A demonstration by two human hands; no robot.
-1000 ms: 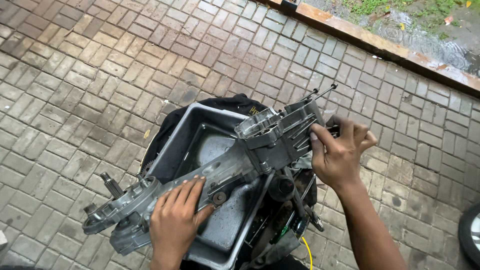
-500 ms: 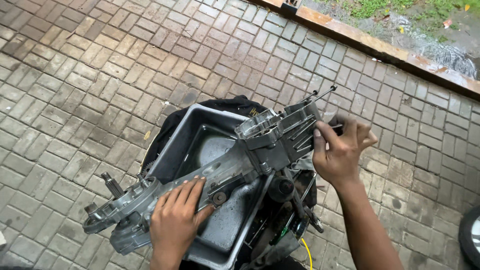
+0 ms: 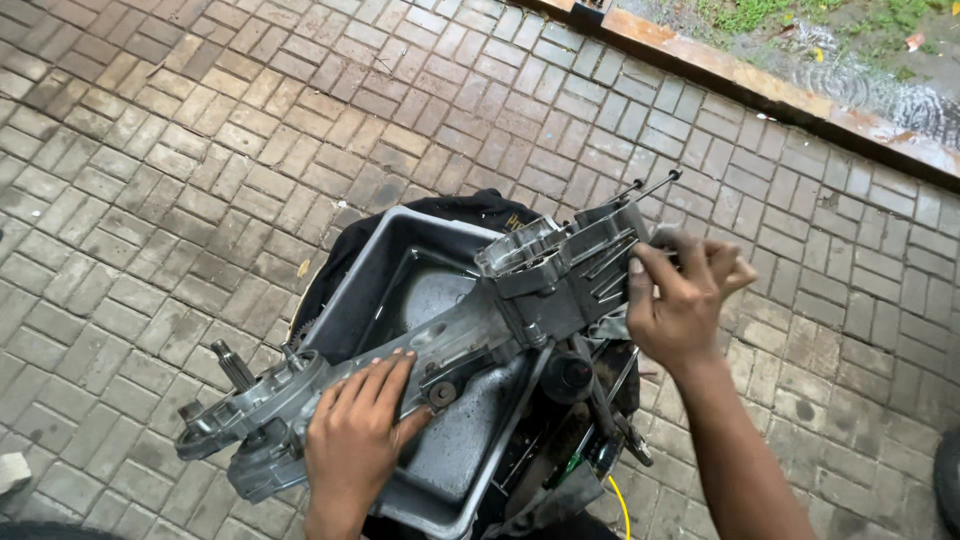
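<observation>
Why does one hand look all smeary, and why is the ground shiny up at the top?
Head view: the right hand is blurred at its fingers, unlike the sharp left hand on the grey engine casing; daylight is soft, without hard shadows; the wet ground past the kerb glints, and the metal tray shines faintly.

Under both hands, the engine casing [image 3: 440, 350] is dull silver-grey with dark grease smears. Beneath it, the tray [image 3: 390, 250] is grey, resting on black cloth [image 3: 480, 207]. The brick paving [image 3: 200, 130] around is grey-brown in a staggered pattern. Below the right hand, a yellow cable [image 3: 622, 505].
</observation>
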